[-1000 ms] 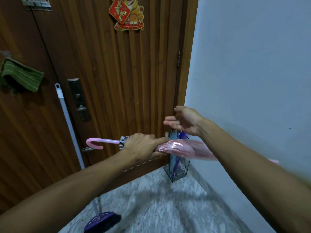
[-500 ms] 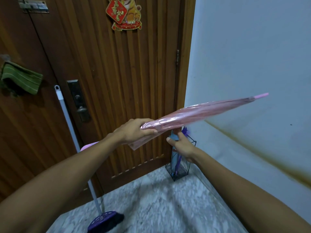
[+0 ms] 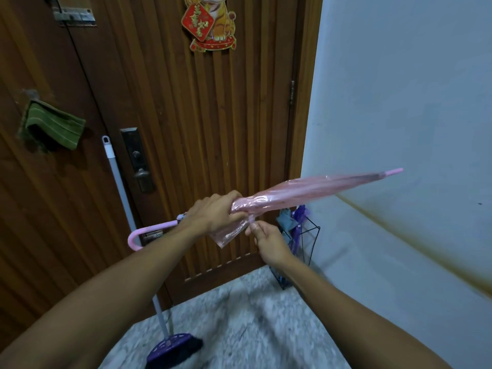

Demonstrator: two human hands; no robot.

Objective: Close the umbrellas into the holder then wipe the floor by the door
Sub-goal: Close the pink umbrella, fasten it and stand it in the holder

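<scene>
While the wire holder (image 3: 306, 251) stands behind, the left hand (image 3: 213, 214) clasps the pink umbrella (image 3: 306, 191); the right hand (image 3: 269, 239) pinches its strap.

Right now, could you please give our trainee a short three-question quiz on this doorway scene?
1. True or false: the pink umbrella already stands in the wire holder.
2. Which hand grips the folded canopy: A) left hand B) right hand C) neither?
3. Fill in: the broom leans against the ____.

Key
1. False: it is held in the air, tip pointing right toward the wall.
2. A; the right hand pinches what seems to be the loose strap beneath.
3. door.
</scene>
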